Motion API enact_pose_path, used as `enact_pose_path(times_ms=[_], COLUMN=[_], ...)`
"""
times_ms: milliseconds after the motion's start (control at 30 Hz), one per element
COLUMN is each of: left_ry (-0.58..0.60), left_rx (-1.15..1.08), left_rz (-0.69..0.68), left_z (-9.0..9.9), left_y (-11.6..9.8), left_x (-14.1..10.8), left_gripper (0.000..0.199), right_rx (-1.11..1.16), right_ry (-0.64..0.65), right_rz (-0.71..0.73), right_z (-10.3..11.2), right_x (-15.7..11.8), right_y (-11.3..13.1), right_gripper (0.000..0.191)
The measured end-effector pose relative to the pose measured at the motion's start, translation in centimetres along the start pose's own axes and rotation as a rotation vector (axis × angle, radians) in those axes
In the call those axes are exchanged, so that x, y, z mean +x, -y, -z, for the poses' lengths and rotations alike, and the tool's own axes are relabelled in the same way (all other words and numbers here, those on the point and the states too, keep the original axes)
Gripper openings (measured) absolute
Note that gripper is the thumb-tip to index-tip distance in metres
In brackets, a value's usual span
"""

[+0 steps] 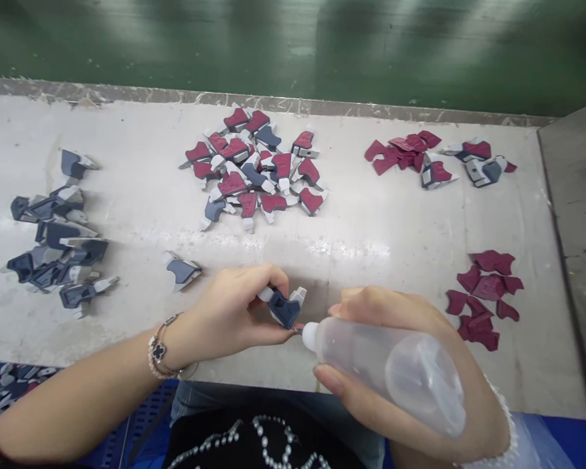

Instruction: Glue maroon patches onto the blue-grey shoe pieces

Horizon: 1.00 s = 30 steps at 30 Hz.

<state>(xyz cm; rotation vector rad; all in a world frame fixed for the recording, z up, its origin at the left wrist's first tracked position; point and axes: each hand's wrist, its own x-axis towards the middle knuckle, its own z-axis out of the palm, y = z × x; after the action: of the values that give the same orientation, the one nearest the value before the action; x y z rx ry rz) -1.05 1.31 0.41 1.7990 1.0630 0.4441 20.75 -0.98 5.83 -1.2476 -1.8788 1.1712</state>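
Note:
Between the thumb and fingers of my left hand (234, 309) is a small navy and white plastic part (284, 309), its recessed navy side facing up. My right hand (395, 312) is wrapped round a translucent squeeze bottle (371, 355), tilted on its side. The bottle's white cap (310, 336) and thin tip point left, close to the lower edge of the part and my left thumb; whether the tip touches the part I cannot tell. A single navy and white part (182, 271) lies on the table just left of my left hand.
A heap of maroon, navy and white parts (254, 166) lies at the middle back. Navy and white parts (58, 241) are piled at left. Maroon pieces (488, 286) lie at right, more maroon pieces (405, 151) at back right. A green wall (293, 52) borders the table.

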Motion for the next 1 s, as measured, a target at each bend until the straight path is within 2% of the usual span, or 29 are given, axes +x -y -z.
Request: enact_pose_path(times_ms=[133,267,533,867,1000], left_ry=[-0.006,0.001,0.029,0.023,0.019], left_rx=[-0.003,-0.001,-0.019,-0.038,-0.066], left_rz=[-0.03,-0.034,-0.018,-0.047,-0.014], left_z=[-0.04,-0.12,-0.1,0.03,0.08], left_y=[-0.05,-0.03,-0.17,-0.33,-0.34], left_x=[-0.03,-0.1,-0.01,0.22,0.09], left_gripper=[0.029,0.032,0.033,0.035,0.036], right_rx=[0.054,0.026,0.008,0.076,0.075], right_ry=[-0.002,-0.031,-0.057,-0.047,-0.094], right_rz=[-0.013,-0.054,-0.042,-0.073,-0.102], right_z=[0.27,0.56,0.42,0.18,0.17], right_x=[0.2,0.27,0.23,0.4,-0.06], right_y=[-0.21,-0.34,-0.29,-0.07,-0.21], right_gripper=[0.019,0.021,0.022,0.023,0.021])
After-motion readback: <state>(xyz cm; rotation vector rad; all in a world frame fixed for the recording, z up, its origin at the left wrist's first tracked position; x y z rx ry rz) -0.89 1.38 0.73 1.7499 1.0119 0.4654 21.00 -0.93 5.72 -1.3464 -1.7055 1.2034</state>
